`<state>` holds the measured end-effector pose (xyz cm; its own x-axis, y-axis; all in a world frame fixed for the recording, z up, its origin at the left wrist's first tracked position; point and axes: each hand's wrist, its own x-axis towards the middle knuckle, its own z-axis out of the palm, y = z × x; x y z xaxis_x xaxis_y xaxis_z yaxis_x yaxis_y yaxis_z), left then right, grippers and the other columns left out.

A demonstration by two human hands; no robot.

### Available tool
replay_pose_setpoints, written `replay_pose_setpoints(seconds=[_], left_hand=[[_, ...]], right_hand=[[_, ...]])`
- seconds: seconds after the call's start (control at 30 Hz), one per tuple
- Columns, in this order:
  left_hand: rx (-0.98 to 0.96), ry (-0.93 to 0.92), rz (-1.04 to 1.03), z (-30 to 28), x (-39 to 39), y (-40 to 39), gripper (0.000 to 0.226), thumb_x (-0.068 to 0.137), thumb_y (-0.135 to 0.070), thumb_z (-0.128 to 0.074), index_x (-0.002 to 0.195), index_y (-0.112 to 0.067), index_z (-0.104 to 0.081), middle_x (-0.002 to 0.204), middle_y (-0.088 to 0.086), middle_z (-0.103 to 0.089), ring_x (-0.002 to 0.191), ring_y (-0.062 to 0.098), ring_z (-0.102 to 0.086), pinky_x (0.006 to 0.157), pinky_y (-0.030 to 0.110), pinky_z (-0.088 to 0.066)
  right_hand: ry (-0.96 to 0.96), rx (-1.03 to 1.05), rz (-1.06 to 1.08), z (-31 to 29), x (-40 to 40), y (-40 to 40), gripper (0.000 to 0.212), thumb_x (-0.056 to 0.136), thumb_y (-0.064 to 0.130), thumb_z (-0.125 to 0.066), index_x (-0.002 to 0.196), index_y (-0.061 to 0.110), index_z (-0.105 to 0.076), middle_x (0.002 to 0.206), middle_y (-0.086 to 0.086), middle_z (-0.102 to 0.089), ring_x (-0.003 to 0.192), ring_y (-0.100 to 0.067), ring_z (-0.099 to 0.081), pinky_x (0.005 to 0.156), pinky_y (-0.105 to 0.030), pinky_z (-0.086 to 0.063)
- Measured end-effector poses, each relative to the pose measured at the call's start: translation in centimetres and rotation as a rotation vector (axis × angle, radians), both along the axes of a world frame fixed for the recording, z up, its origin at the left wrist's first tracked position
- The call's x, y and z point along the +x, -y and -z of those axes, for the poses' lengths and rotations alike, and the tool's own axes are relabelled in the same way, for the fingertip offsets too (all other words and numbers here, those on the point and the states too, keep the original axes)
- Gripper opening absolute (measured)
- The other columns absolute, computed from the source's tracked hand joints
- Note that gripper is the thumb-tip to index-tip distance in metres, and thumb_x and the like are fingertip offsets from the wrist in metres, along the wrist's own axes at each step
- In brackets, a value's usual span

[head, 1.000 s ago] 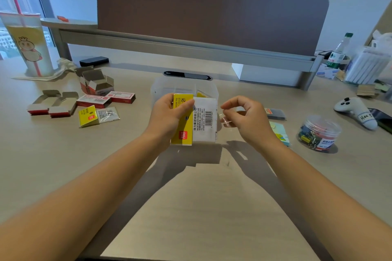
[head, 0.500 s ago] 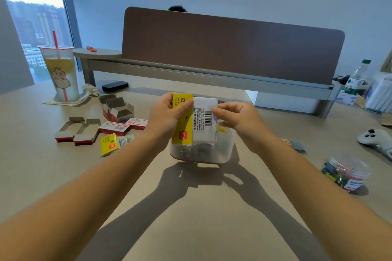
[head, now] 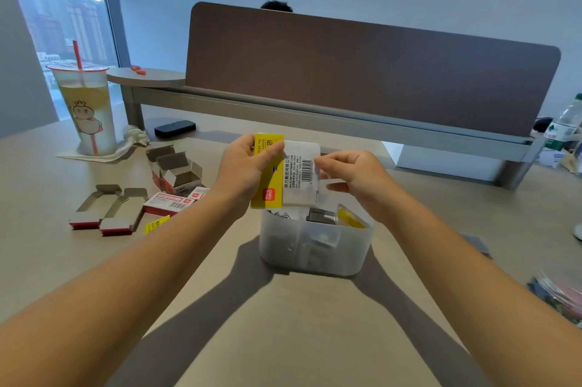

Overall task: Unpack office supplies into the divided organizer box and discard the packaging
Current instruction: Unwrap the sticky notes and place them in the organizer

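Observation:
My left hand (head: pixel 244 171) grips a yellow and white sticky-note pack (head: pixel 285 180) by its left side, held upright above the translucent organizer box (head: pixel 315 248). My right hand (head: pixel 352 177) pinches the clear wrapper at the pack's right edge. The box stands on the desk just below the pack, and it holds staples, clips and a yellow item in its compartments.
Opened red and white staple cartons (head: pixel 176 171) and flattened cartons (head: pixel 107 210) lie at the left with a yellow wrapper (head: pixel 156 224). A drink cup (head: pixel 83 108) stands far left. A clip jar (head: pixel 560 295) sits at the right edge. A desk divider (head: pixel 362 71) runs behind.
The view has tilted up and closer. Both hands lifted the pack above the box, and my right hand moved from beside the pack onto its right edge.

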<state>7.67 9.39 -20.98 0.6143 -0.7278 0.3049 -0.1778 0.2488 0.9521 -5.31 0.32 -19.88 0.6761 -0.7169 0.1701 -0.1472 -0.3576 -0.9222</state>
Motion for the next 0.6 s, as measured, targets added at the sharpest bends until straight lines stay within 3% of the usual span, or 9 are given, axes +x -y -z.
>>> replay_pose_setpoints(seconds=[0.1, 0.27, 0.43, 0.6], left_hand=[[-0.003, 0.017, 0.024, 0.1, 0.3, 0.7, 0.012, 0.09, -0.024, -0.045, 0.078, -0.024, -0.048, 0.082, -0.006, -0.059, 0.075, 0.011, -0.06, 0.065, 0.026, -0.052], [-0.017, 0.032, 0.036, 0.3, 0.5, 1.6, 0.012, 0.089, -0.022, -0.047, 0.077, -0.023, -0.047, 0.081, -0.006, -0.058, 0.072, 0.008, -0.06, 0.053, 0.013, -0.052], [0.002, 0.018, 0.027, 0.3, 0.8, 2.3, 0.01, 0.088, -0.022, -0.049, 0.078, -0.022, -0.047, 0.083, -0.006, -0.058, 0.072, 0.01, -0.06, 0.064, 0.022, -0.051], [0.012, 0.038, 0.016, 0.5, 0.9, 2.6, 0.008, 0.088, -0.022, -0.049, 0.08, -0.021, -0.049, 0.082, -0.008, -0.058, 0.071, 0.009, -0.06, 0.061, 0.019, -0.051]], right_hand=[[0.026, 0.059, -0.028, 0.0, 0.5, 0.4, 0.015, 0.086, 0.022, -0.053, 0.073, 0.018, -0.061, 0.082, 0.003, -0.064, 0.085, -0.015, -0.057, 0.085, -0.034, -0.048], [0.071, 0.137, 0.007, -0.1, 0.9, 1.0, 0.016, 0.085, 0.018, -0.054, 0.071, 0.013, -0.061, 0.082, 0.0, -0.065, 0.097, -0.024, -0.057, 0.096, -0.042, -0.045], [0.112, 0.232, 0.018, 0.1, 0.9, 1.7, 0.018, 0.086, 0.018, -0.053, 0.071, 0.011, -0.061, 0.079, 0.001, -0.064, 0.086, -0.02, -0.058, 0.086, -0.035, -0.048], [0.144, 0.331, 0.025, 0.3, 1.1, 2.1, 0.015, 0.086, 0.016, -0.053, 0.075, 0.008, -0.06, 0.079, -0.002, -0.065, 0.081, -0.019, -0.058, 0.082, -0.031, -0.048]])
